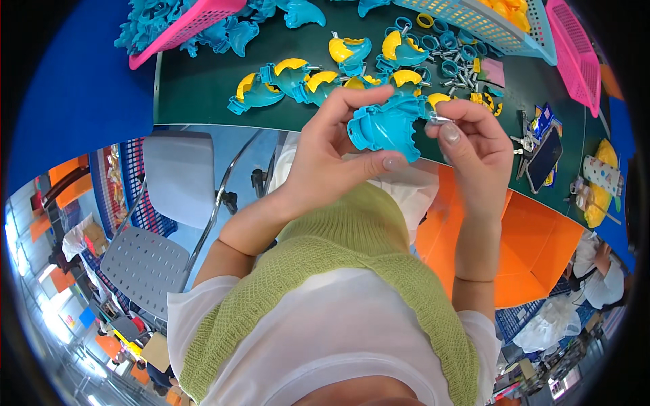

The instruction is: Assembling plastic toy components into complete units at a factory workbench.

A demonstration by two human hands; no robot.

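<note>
My left hand (323, 152) is closed round a teal plastic shell (387, 127), a hollow curved piece with a jagged open edge, held above the table's near edge. My right hand (477, 145) pinches a small silver metal pin (440, 120) between thumb and forefinger, close to the shell's right side. A yellow curved piece (439, 100) shows just above those fingertips; I cannot tell whether it is held or lies behind. Beyond my hands, several teal shells with yellow pieces fitted on them, such as one shell (256, 95), lie on the dark green table (196, 88).
Teal rings (449, 68) and metal pins lie loose at the back right. A light blue basket (474, 30) of yellow parts and pink baskets (575, 61) stand around. A phone (544, 160) and keys (525, 141) lie at right. An orange bin (521, 250) and grey chair (145, 260) flank me.
</note>
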